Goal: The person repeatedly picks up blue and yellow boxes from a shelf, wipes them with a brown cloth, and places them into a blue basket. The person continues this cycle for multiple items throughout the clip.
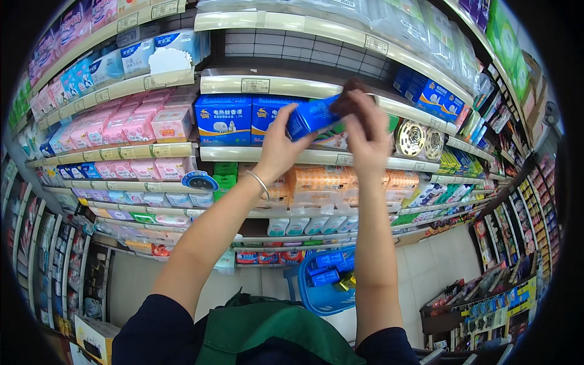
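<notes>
My left hand (284,148) grips a small blue carton (315,117) by its left end and holds it tilted before the shelf. In my right hand (370,143) is a dark brown cloth (352,101), bunched against the carton's right end. Behind my hands, larger blue boxes of mosquito repellent liquid (223,119) stand side by side on the shelf. Part of a green box (393,122) shows past my right hand, and my hands hide much of what stands there. Round mosquito coil packs (410,137) with a gold pattern are to its right.
Below on the tiled floor stands a blue plastic basket (319,308) with several blue cartons (325,276) and a yellow pack (347,281). Pink packs (137,125) fill the shelf at left. Orange tissue packs (317,185) sit one shelf lower. A shelf rail (315,91) runs just above my hands.
</notes>
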A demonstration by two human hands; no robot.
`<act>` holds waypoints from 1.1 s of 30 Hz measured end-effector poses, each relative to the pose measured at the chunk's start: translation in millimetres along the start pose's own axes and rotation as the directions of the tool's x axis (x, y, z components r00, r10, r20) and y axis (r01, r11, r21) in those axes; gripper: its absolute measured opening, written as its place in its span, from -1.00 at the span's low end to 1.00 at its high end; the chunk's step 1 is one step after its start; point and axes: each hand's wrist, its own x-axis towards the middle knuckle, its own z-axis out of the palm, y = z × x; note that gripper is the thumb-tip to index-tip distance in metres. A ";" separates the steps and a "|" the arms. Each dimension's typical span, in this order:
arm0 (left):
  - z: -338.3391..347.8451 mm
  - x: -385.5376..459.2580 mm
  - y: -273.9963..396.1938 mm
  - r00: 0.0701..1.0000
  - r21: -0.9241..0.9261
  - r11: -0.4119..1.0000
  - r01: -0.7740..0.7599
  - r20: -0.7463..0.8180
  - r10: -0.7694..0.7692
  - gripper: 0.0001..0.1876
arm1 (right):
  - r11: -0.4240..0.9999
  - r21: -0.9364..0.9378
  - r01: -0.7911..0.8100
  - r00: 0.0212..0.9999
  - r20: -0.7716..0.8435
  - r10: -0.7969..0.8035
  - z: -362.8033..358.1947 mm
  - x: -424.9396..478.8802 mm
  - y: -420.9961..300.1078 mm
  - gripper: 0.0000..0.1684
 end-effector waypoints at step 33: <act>30.3 -75.7 10.2 0.568 -0.636 0.138 0.759 0.543 -0.618 -0.48 | 0.800 0.167 -0.576 0.813 0.021 0.581 -67.0 -82.5 58.6 -0.44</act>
